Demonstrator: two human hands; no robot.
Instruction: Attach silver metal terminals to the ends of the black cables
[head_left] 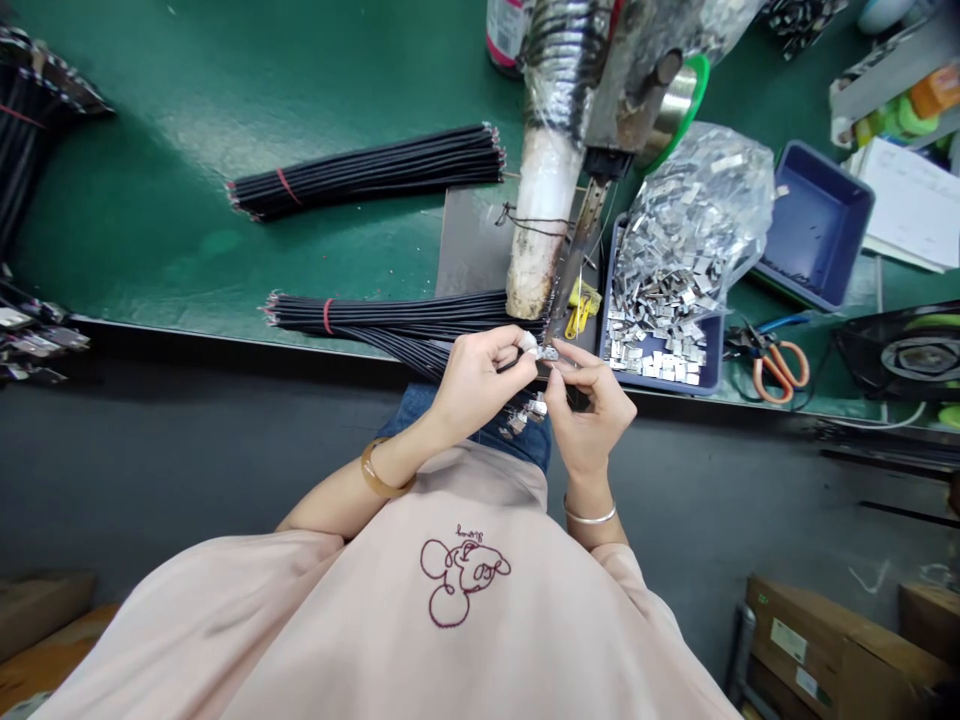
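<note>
My left hand (484, 385) is closed in a pinch, with something white around a fingertip. Facing it, my right hand (589, 405) pinches too. Between the two sets of fingertips is a small silver metal connector (550, 353), partly hidden by the fingers. Just above them is the tip of a soldering iron (574, 265) mounted on a stand, beside a white wrapped tube (534, 250). A bundle of black cables (405, 315) with a red band runs behind my left hand. Below my hands hang cable ends with metal connectors (523, 413), over my lap.
Right of my hands stands a blue tray (712, 375) of small metal shells (660, 300) and a plastic bag. Orange-handled pliers (780, 370), a second blue tray (817, 220) and a solder spool (679, 110) lie around it. Another cable bundle (375, 170) rests behind, left.
</note>
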